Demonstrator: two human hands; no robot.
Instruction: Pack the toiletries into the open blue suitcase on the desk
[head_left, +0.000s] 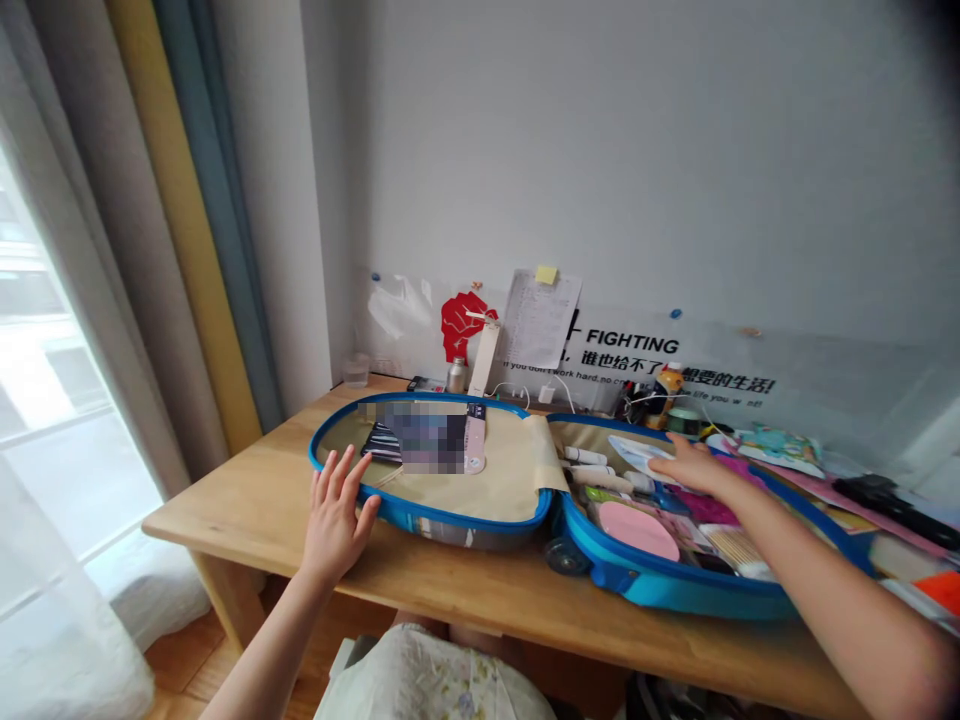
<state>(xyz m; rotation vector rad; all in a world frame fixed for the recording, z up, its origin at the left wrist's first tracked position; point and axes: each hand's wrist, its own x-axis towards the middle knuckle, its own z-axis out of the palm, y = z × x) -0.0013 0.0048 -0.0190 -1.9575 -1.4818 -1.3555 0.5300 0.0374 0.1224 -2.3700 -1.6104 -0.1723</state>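
A small blue suitcase lies spread open on the table, its left half (pixel 442 500) lined in beige. My left hand (pixel 337 515) is at the near left rim of that half, fingers spread and holding nothing. Inside that half lie a dark flat packet, partly blurred out, and a pink card (pixel 476 445). Over the suitcase's right half (pixel 675 590), my right hand (pixel 694 463) has its fingertips closed on a thin white packet (pixel 634 453); its exact kind is unclear. Below it are a pink oval item (pixel 637 530), white tubes (pixel 586 457), a bundle of thin sticks (pixel 739 548) and purple material (pixel 709 500).
Along the wall stand a metal bottle (pixel 456 375), a white lamp (pixel 485 358), a charger (pixel 547 393) and a green jar (pixel 682 421). A patterned packet (pixel 780 447) and a black item (pixel 892 505) lie at right. Curtains (pixel 187 200) hang at left.
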